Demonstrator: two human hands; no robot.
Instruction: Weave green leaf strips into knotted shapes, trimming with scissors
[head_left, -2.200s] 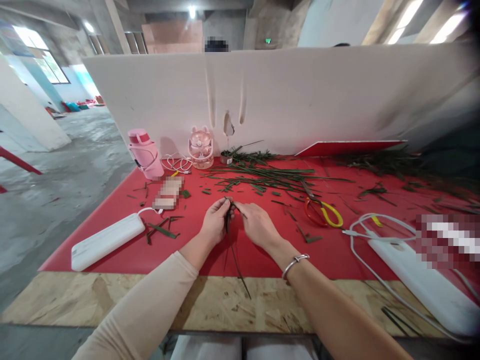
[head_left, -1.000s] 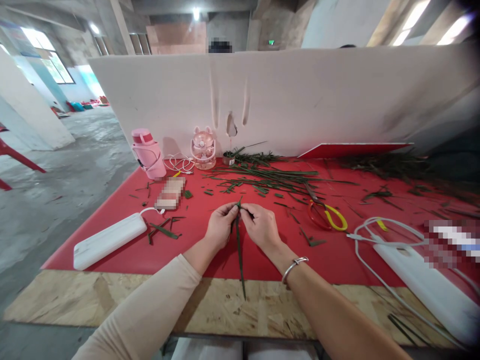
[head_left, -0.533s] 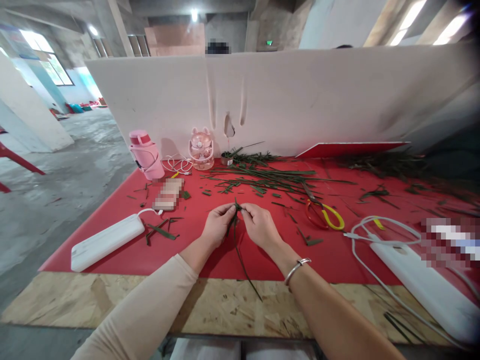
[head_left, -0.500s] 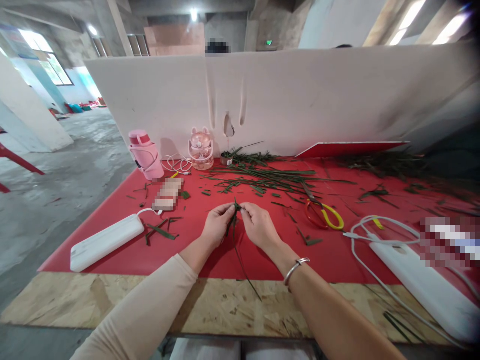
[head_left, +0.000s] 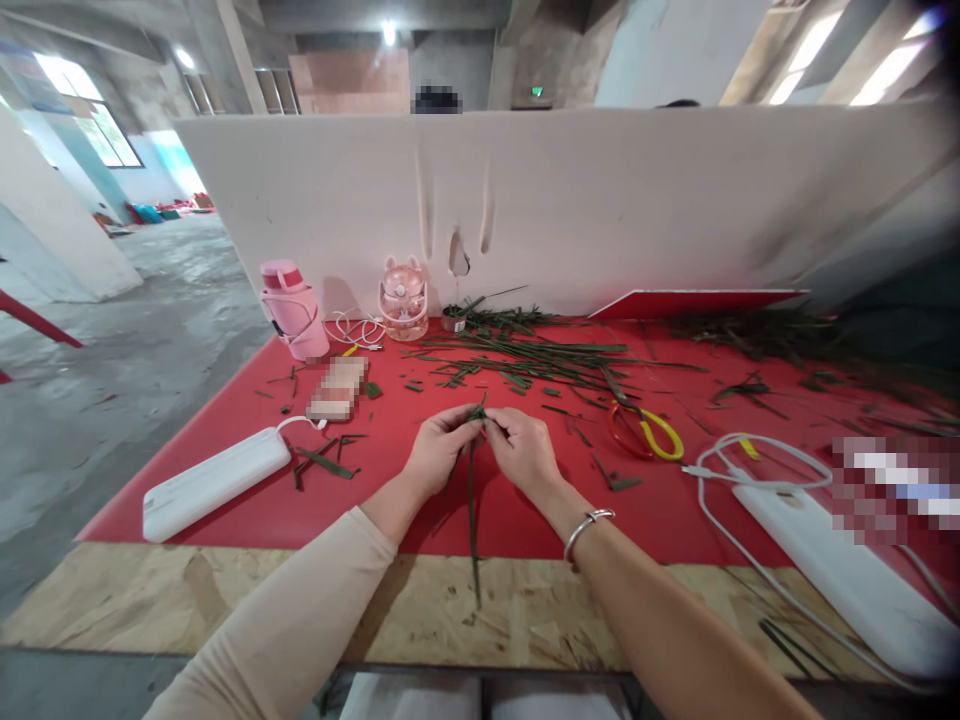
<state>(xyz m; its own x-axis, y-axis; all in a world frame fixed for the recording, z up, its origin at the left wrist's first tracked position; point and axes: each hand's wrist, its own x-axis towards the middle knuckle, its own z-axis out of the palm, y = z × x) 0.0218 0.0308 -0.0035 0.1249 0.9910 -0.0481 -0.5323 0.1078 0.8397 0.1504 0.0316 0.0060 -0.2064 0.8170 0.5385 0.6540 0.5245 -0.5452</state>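
Over the red-covered table (head_left: pixel 360 520), my left hand (head_left: pixel 437 450) and my right hand (head_left: pixel 523 448) meet at the fingertips. Between them is a small knotted or woven piece of green leaf strips (head_left: pixel 472 500), with one long strip hanging down past the table's front edge. My left thumb and fingers pinch the piece from the left. On the other side, my right thumb and index finger are closed on it too. Fingers cover most of the knot, so its shape cannot be made out.
Long green leaf strips (head_left: pixel 525 358) lie in a pile behind my hands, scissors with yellow and red handles (head_left: pixel 649 432) to the right. White power banks (head_left: pixel 217 485) lie on both sides. A pink bottle (head_left: pixel 292 310) and a clear pink jug (head_left: pixel 403 300) stand before the white partition (head_left: pixel 600 200).
The hanging strip has swung from slanting right to nearly straight down. My fingers have shifted slightly around the knot, the right hand turning a little inward.
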